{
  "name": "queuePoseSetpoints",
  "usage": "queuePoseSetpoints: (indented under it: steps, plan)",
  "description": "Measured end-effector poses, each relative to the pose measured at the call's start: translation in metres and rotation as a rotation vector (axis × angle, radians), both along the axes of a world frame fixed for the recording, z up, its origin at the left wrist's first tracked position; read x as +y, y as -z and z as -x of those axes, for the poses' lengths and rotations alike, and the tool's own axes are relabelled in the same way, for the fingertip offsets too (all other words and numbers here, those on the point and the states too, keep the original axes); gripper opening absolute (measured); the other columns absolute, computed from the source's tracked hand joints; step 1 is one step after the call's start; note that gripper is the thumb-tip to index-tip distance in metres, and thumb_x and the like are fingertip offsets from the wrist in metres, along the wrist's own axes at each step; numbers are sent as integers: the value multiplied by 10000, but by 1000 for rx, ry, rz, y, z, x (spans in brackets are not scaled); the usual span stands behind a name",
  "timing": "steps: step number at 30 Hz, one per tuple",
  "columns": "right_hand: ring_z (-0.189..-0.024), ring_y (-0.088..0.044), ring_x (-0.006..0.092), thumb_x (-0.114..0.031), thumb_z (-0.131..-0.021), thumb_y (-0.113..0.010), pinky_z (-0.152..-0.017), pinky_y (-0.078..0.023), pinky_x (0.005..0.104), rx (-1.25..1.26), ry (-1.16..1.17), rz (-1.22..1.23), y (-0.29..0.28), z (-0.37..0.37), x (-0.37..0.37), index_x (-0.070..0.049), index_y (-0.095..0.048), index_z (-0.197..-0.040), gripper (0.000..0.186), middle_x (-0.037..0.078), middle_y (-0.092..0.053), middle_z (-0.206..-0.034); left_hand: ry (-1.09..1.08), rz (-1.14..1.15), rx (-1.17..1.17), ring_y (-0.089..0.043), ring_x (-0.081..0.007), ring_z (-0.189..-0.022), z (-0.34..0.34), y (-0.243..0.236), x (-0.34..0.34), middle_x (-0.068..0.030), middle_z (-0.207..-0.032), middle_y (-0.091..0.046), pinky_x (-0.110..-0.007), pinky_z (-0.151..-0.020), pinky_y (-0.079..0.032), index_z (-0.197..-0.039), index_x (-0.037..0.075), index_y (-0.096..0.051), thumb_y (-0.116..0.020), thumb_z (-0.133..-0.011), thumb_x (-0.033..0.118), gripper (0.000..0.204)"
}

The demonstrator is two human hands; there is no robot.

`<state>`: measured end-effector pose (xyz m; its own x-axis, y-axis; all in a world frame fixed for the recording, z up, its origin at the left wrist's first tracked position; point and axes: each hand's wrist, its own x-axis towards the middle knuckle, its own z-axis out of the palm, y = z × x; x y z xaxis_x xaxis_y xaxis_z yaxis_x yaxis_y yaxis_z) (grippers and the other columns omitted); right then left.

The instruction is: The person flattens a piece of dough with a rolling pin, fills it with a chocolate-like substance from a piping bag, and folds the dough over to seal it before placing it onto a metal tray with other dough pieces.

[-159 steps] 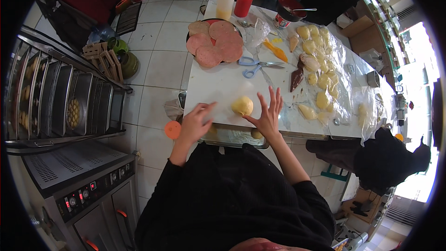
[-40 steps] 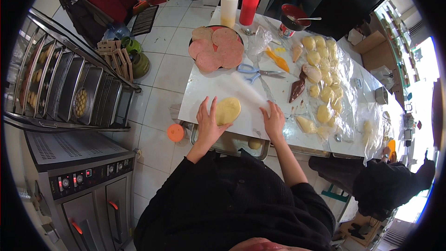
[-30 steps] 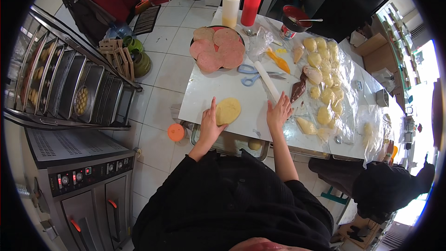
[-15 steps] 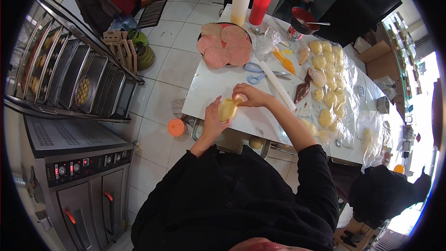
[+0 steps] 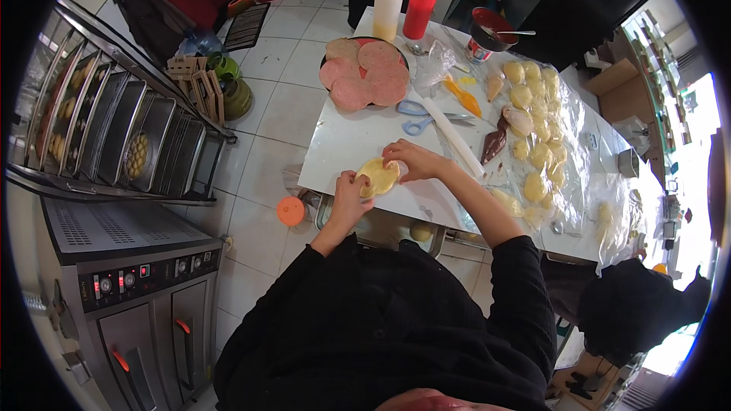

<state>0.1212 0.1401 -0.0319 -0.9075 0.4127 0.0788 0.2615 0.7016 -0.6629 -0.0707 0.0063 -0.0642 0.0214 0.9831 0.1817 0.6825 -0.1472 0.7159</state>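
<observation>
Yellow dough disc (image 5: 378, 180) is sitting btwn both hands at near edge of white tabletop (image 5: 327, 156); can't tell if its underside is touching. L hand (image 5: 349, 199) is gripping its left side, fingers curling in; R hand (image 5: 413, 161) is pinching its upper-right rim. Hands are staying close, w/ only dough separating them. White rolling pin (image 5: 452, 137) is lying diagonally beyond R hand, crossing nr blue-handled scissors (image 5: 416, 128). Farther up, plate (image 5: 365, 73) is holding overlapping pink round slices (image 5: 388, 84). To the right, brown-filled bag (image 5: 496, 143) is resting beside dough balls (image 5: 541, 155), which are lying w/ clear plastic (image 5: 576, 202). White bottle (image 5: 387, 14) & red bottle (image 5: 420, 9) are standing at far end.
</observation>
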Motion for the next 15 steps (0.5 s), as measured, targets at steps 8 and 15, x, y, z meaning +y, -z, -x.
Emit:
queuePoseSetpoints:
  steps: [8, 15]
  plan:
    - [-762, -581, 222, -69, -650, -673, -696, -481, 326, 85, 180, 194, -6, -11, -12, -23, -632, -806, 167, 91, -586, -850, 56, 216, -349, -582, -256, -850, 17, -16, 23, -93, -912, -539, -370, -750, -480, -806, 47, -615, -678, -592, 29, 223]
    - [-765, -586, 230, -52, -687, -667, -726, -484, 309, 260, 526, 271, 6, -24, -70, 9, -620, -851, 181, 112, -559, -876, 382, 153, -90, -555, -246, -954, 31, -18, 39, -73, -1003, -538, -366, -830, -450, -872, 77, -607, -700, -596, 61, 292]
